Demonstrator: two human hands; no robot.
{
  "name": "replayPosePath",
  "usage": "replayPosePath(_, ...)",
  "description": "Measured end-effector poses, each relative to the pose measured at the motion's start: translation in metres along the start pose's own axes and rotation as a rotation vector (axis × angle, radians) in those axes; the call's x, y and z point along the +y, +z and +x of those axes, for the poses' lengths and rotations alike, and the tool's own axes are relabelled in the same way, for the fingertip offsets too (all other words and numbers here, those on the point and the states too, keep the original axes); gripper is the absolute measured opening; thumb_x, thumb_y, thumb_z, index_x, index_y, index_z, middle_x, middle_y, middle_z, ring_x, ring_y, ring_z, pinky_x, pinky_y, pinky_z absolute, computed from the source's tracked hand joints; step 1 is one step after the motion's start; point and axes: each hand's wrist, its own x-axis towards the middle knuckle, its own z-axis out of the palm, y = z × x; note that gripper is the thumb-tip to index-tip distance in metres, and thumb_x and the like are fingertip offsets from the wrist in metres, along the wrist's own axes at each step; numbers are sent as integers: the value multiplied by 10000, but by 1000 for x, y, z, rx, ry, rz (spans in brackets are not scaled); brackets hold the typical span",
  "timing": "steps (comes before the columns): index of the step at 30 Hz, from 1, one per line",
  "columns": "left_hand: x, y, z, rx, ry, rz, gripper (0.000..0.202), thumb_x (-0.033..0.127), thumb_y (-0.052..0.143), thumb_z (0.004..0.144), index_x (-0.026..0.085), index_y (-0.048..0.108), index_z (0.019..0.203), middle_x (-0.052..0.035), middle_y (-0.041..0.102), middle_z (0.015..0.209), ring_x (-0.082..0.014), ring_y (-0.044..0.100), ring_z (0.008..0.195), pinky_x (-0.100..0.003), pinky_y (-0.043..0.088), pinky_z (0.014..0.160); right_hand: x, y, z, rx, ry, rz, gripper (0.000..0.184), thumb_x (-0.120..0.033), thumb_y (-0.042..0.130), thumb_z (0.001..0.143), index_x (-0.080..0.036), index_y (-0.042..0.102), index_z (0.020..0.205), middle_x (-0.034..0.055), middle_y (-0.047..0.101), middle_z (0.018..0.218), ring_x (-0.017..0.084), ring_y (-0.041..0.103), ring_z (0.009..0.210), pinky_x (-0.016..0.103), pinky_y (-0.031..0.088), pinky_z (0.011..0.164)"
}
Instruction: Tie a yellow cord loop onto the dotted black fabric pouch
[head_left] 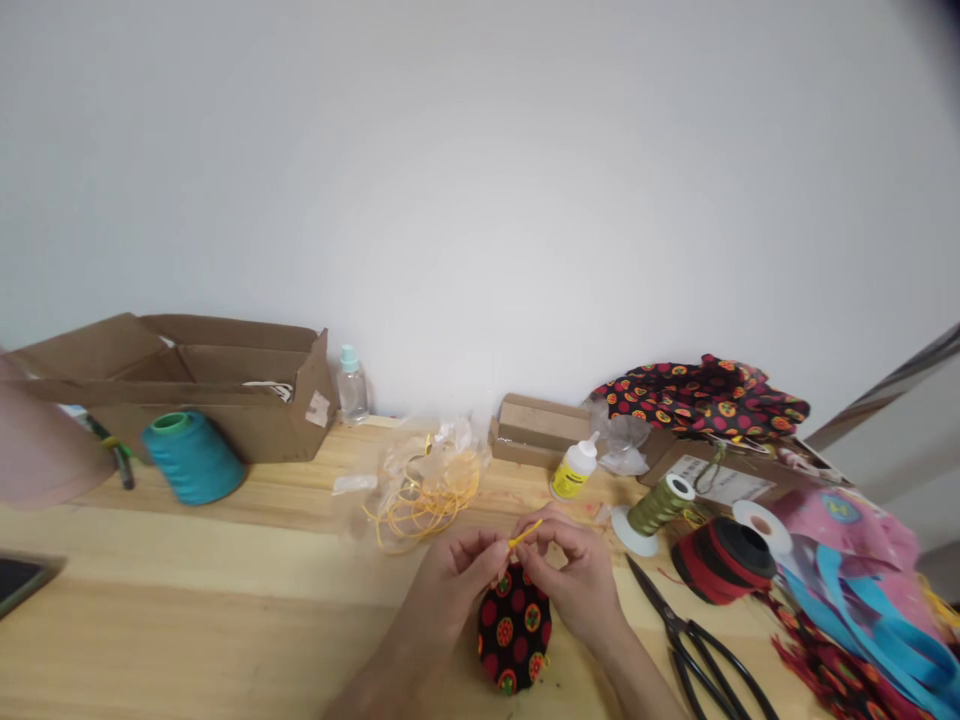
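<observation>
Between my two hands hangs a small black fabric pouch [514, 630] patterned with red and orange rounds. A yellow cord [526, 533] sticks out at its top. My left hand [466, 570] pinches the pouch's top edge by the cord, thumb against fingers. On the other side, my right hand [566, 565] is closed at the cord and the top edge, its fingertips almost meeting the left ones. Exactly which strand each hand grips is partly hidden by the fingers. A short yellow thread end shows at the pouch's lower right.
Behind my hands lie a loose yellow cord bundle [427, 500] and a glue bottle [574, 469]. Black scissors [694, 640], an olive thread spool [661, 508] and a red-black spool [724, 560] stand right. A teal thread cone [193, 460] and cardboard box [225, 420] are left.
</observation>
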Motion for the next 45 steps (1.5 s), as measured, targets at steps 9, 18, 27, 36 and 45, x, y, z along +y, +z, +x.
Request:
replayPosePath(9,-4,4,-1,61,33,-64,144,269,603,694,137,602,636,32,533,570,-74,448,564,-199,357,596,3,4,-2,61,30,36,120,-145,560,682,-173,584,568,13,578,587,140,515,589,269,427,570)
replayPosePath(18,-3,4,1,166,75,56,174,297,573,707,139,561,635,29,544,585,-90,474,577,-202,374,586,-1,8,-4,81,-120,-108,97,-130,572,683,-197,600,618,5,600,598,134,510,579,274,412,570)
replayPosePath(27,3,2,-5,279,231,583,186,320,501,745,159,591,725,5,590,683,-139,529,678,-222,402,637,-2,12,-7,95,-172,-186,83,-153,556,726,-205,603,683,16,610,653,149,519,629,285,410,588)
replayPosePath(36,2,4,-3,264,224,544,205,332,497,746,155,601,732,-14,613,698,-155,545,695,-239,417,649,-4,10,-9,80,-296,-401,123,-144,514,765,-214,615,776,33,581,689,153,492,653,275,380,575)
replayPosePath(45,9,5,-5,205,388,908,191,291,448,776,196,570,665,8,572,659,-145,525,658,-233,383,636,-14,-1,-4,96,-344,-507,138,-149,496,771,-216,605,718,51,576,758,166,492,695,282,386,588)
